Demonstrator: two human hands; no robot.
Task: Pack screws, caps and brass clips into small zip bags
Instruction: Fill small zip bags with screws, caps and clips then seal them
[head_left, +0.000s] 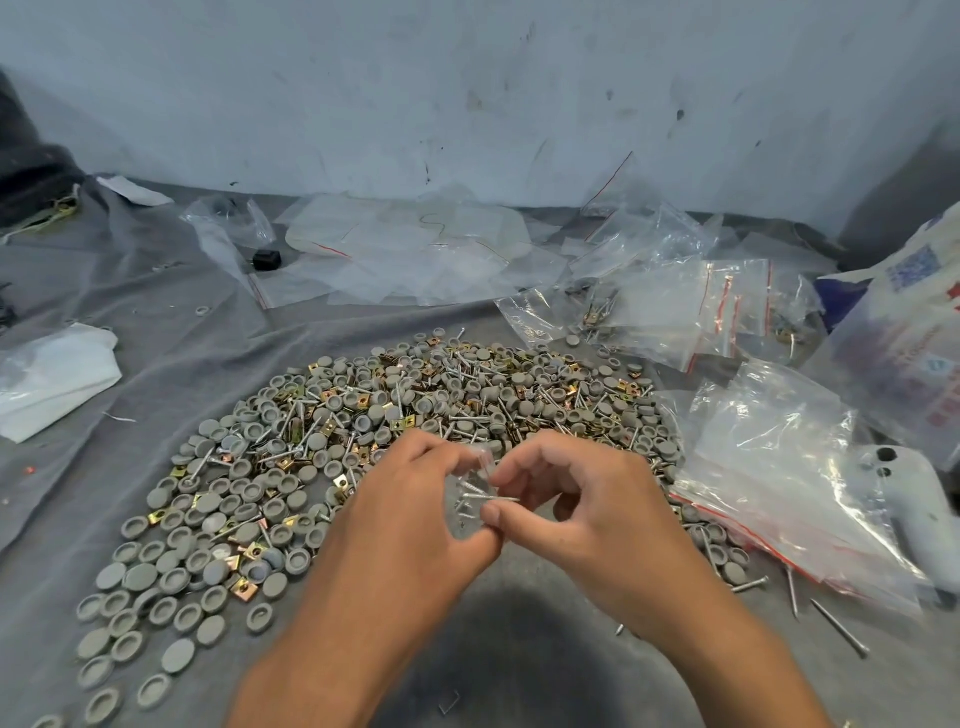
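A wide heap (363, 436) of grey round caps, silver screws and brass clips is spread over the grey cloth in front of me. Above its near edge my left hand (410, 514) grips a small clear zip bag (467, 499) with several screws inside. My right hand (571, 499) faces it and pinches screws at the bag's mouth between thumb and fingers. Both hands touch at the thumbs. The lower part of the bag is hidden behind my fingers.
Empty zip bags (405, 249) lie flat at the back by the wall. Filled and loose bags (691, 306) pile up at the right, with a bigger stack (774, 467) near my right hand. Loose screws (839, 626) lie lower right. A white wrapper (52, 379) sits left.
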